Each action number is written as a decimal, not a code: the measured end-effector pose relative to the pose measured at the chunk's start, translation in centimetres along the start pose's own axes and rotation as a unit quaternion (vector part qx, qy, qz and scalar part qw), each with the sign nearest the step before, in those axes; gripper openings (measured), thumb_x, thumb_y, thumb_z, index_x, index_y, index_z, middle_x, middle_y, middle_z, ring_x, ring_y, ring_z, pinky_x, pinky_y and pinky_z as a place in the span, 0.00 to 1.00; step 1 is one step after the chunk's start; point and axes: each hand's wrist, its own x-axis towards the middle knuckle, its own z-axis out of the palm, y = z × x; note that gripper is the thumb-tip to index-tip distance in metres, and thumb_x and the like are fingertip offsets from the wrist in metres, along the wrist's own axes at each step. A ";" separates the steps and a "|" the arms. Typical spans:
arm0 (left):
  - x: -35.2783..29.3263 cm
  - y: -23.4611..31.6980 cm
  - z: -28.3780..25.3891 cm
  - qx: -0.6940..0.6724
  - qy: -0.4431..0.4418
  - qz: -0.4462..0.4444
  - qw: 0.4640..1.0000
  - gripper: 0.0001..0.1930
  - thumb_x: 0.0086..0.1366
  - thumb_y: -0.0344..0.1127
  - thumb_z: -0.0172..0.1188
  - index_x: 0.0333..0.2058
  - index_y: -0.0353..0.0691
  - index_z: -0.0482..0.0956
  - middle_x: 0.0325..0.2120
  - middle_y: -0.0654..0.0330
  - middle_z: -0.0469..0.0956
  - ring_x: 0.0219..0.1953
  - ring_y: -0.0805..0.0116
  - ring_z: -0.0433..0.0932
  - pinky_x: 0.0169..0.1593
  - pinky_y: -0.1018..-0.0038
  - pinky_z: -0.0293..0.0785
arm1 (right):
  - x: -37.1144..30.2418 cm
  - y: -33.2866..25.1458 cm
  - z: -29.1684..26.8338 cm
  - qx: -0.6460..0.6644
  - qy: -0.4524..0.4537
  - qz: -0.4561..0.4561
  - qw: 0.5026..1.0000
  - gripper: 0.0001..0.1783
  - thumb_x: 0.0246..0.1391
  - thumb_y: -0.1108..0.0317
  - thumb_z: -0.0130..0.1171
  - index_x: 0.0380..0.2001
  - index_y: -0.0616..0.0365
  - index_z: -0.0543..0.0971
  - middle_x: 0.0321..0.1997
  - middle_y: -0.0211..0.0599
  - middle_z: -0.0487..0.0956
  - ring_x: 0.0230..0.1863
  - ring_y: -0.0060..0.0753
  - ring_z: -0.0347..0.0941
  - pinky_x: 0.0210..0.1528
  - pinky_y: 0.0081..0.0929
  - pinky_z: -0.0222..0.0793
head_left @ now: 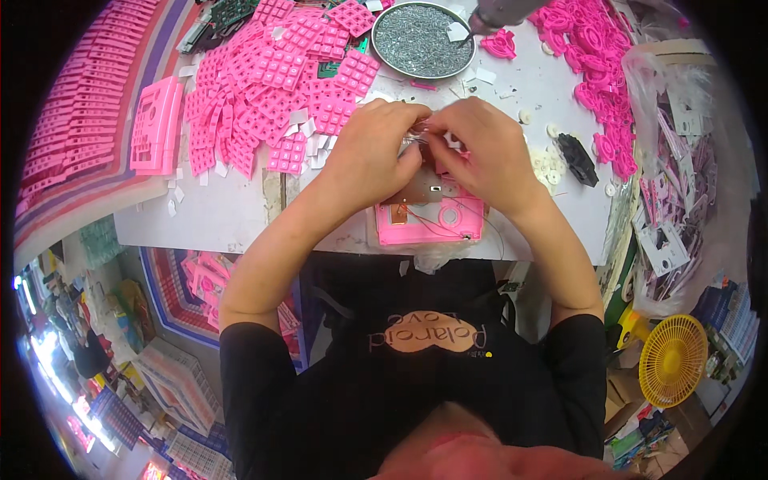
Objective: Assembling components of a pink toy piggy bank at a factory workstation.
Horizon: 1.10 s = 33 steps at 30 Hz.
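Observation:
At the front of the bench lies a pink plastic housing [428, 233] with a round ring and thin wires [494, 220] inside it. A brown board [418, 190] covers its far part. Over that far part my left hand [370, 152] and my right hand [490, 152] meet, fingertips nearly touching. Both have thumb and fingers pinched together around something small, partly see-through and shiny. My fingers hide most of it, so its kind is unclear.
A heap of pink keypads [280, 72] lies left, beside a standing pink casing [155, 128]. Ahead is a round tray of small screws [420, 40] under a dark tool tip [472, 34]. Pink ring-shaped parts [596, 88], white discs [547, 166] and a black part [577, 160] lie right.

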 end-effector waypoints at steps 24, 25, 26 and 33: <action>2.9 1.2 1.3 0.240 -0.179 0.160 0.940 0.03 0.54 0.34 0.64 0.29 0.45 0.81 0.32 0.65 0.78 0.41 0.63 0.75 0.50 0.63 0.66 | -4.7 -3.2 -1.3 -0.115 -0.108 0.090 0.983 0.08 0.49 0.71 0.67 0.30 0.58 0.77 0.32 0.38 0.75 0.35 0.44 0.73 0.34 0.39 0.72; 3.2 1.6 1.5 0.257 -0.203 0.166 0.930 0.04 0.54 0.34 0.64 0.28 0.45 0.81 0.32 0.65 0.79 0.41 0.63 0.76 0.50 0.64 0.67 | -4.7 -3.1 -1.2 -0.116 -0.111 0.093 0.983 0.08 0.49 0.71 0.67 0.31 0.58 0.77 0.32 0.39 0.75 0.35 0.44 0.72 0.35 0.39 0.72; 3.5 1.9 1.6 0.273 -0.227 0.172 0.919 0.04 0.54 0.35 0.64 0.28 0.44 0.81 0.32 0.64 0.79 0.41 0.63 0.77 0.50 0.65 0.68 | -4.8 -3.1 -1.1 -0.116 -0.114 0.097 0.982 0.08 0.49 0.71 0.66 0.32 0.59 0.77 0.32 0.39 0.75 0.35 0.44 0.72 0.35 0.39 0.72; 5.3 0.7 1.3 0.201 -0.249 0.025 0.947 0.07 0.54 0.34 0.66 0.26 0.38 0.81 0.28 0.54 0.81 0.36 0.51 0.82 0.38 0.59 0.76 | -3.9 -3.3 -1.4 -0.186 -0.183 0.078 0.962 0.05 0.50 0.73 0.59 0.32 0.59 0.77 0.32 0.39 0.76 0.37 0.44 0.74 0.36 0.36 0.74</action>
